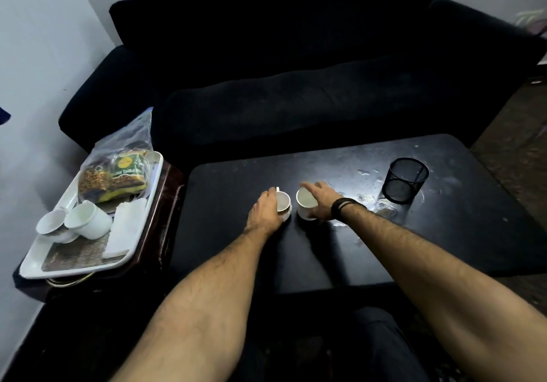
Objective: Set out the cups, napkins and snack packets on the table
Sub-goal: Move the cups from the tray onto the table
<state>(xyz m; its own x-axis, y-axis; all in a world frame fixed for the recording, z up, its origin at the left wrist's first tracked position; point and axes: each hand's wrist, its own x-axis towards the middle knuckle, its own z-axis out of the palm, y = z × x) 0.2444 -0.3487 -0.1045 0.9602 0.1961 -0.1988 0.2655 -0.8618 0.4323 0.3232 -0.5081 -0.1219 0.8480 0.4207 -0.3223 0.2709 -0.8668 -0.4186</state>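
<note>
Two white cups stand side by side on the black table (444, 233). My left hand (265, 210) grips the left cup (283, 202) from its left side. My right hand (321, 202) wraps around the right cup (306, 201), fingers over its rim. On a white tray (35, 263) at the left lie two more white cups (85, 219), one tipped on its side, a stack of white napkins (127, 225) and a clear bag of snack packets (118, 174).
A black mesh pen holder (404, 180) stands on the table to the right of the cups, with wet smears around it. The tray rests on a dark wooden side table (165, 204). A black sofa (296, 86) runs behind the table.
</note>
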